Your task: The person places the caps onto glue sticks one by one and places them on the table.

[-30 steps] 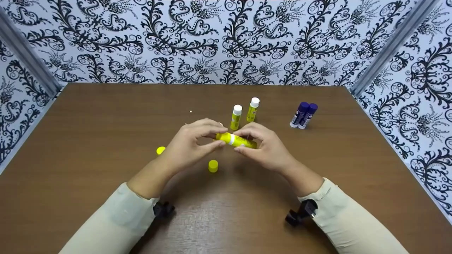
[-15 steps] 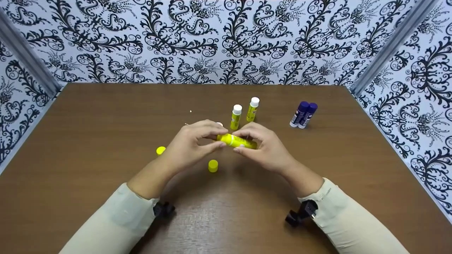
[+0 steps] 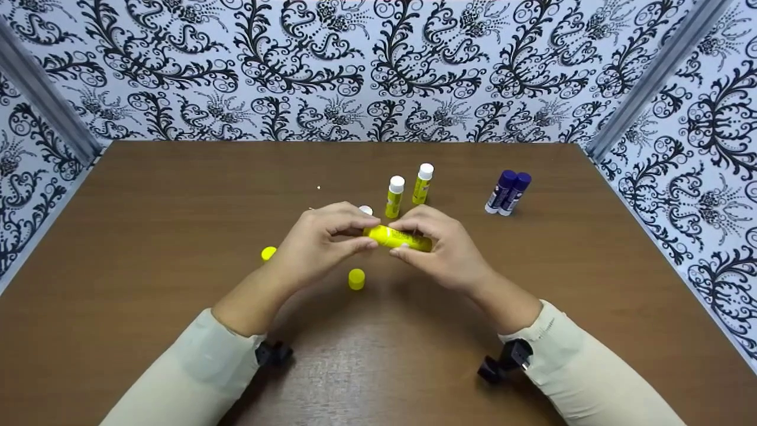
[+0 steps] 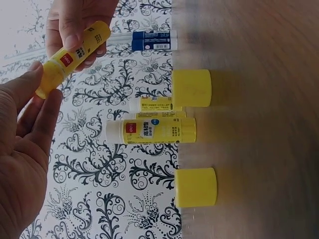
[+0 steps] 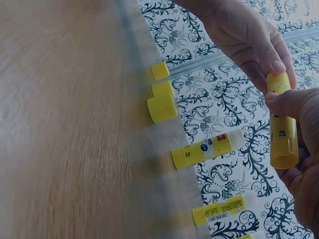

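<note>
Both hands hold one yellow glue stick (image 3: 408, 239) level above the table, in the middle of the head view. My left hand (image 3: 316, 242) pinches its yellow cap end (image 4: 50, 78) between thumb and fingers. The right hand (image 3: 446, 248) grips the labelled body (image 5: 284, 132). Behind the hands, yellow glue sticks with white tops stand upright, one (image 3: 394, 198) nearer and another (image 3: 422, 184) farther back. A third white top (image 3: 366, 210) shows just over my left fingers. One loose yellow cap (image 3: 356, 279) stands before the hands; another cap (image 3: 268, 253) is partly hidden by the left wrist.
Two purple glue sticks (image 3: 507, 193) stand side by side at the right rear. Small white specks (image 3: 318, 187) lie on the brown table (image 3: 177, 195). Patterned walls (image 3: 331, 71) close off the back and sides. Three yellow caps (image 5: 162, 109) show in the right wrist view.
The white band between the cap and the glue stick's body has narrowed to almost nothing, as the cap slid onto the body. Both hands stay in nearly the same place.
</note>
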{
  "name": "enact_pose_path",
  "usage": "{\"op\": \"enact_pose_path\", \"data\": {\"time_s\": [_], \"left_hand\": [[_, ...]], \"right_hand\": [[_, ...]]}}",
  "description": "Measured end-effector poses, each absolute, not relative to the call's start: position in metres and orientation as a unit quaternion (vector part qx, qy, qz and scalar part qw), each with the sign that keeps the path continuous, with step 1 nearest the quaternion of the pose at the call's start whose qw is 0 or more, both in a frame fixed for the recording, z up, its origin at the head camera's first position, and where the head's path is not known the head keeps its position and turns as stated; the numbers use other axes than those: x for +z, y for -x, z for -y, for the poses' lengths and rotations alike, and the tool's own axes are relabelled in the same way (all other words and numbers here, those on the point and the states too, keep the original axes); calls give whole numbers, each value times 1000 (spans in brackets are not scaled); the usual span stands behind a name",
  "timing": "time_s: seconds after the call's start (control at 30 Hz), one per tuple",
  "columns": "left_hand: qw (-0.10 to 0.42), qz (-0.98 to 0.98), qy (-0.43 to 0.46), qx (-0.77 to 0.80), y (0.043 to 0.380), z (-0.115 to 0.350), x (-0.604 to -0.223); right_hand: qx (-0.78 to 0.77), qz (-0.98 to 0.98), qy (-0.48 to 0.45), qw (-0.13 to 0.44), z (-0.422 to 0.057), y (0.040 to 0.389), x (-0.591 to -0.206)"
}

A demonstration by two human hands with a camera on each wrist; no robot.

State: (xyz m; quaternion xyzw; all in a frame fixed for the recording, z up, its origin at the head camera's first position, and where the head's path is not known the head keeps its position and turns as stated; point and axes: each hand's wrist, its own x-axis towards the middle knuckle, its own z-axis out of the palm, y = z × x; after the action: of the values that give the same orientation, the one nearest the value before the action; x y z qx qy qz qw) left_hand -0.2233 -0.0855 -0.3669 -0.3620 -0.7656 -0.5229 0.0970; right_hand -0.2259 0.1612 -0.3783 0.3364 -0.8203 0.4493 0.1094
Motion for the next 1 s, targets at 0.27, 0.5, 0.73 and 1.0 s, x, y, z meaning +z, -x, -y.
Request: {"op": "enact_pose_path", "data": {"time_s": [0.27, 0.5, 0.73, 1.0], "left_hand": [[97, 783, 332, -517, 218, 81, -361], [90, 784, 314, -529, 218, 80, -362], [86, 787, 310, -526, 219, 79, -364], [83, 791, 309, -521, 218, 80, -363]], "right_hand": [[429, 828, -331, 144, -160, 222, -376], [419, 826, -341, 163, -160, 220, -374], [414, 826, -346, 165, -160, 221, -375], [406, 826, -352, 167, -161, 223, -375]]}}
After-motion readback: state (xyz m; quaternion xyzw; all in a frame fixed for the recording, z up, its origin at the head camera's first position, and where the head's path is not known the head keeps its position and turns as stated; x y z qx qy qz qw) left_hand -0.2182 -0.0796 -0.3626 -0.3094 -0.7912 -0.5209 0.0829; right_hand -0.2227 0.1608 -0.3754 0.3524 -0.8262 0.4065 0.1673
